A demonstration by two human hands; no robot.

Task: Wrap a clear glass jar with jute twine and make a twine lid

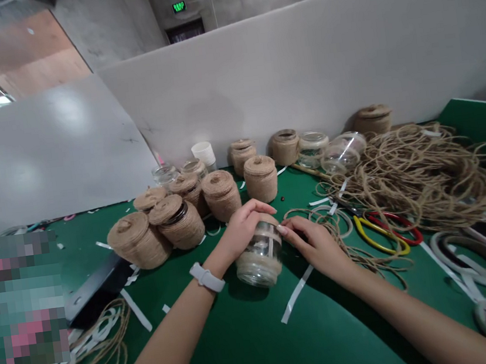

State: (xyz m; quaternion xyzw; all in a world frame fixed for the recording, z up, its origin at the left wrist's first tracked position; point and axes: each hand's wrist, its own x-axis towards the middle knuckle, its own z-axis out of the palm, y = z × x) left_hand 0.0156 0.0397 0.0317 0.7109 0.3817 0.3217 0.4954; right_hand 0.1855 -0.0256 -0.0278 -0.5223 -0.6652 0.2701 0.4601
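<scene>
A clear glass jar (259,257) with bands of tape round it is tilted on the green table (263,345). My left hand (248,225) is wrapped over the jar's upper left side, holding it. The thumb and fingers of my right hand (309,239) are pinched together at the jar's upper right edge, by the tape; what they pinch is too small to make out. A white strip (298,293) lies on the table just right of the jar.
Several twine-wrapped jars (222,196) stand behind and left. Bare glass jars (343,152) are at the back. Loose twine (424,177), scissors (380,236) and tape rolls (473,254) lie right. A black object (94,292) and more strips lie left.
</scene>
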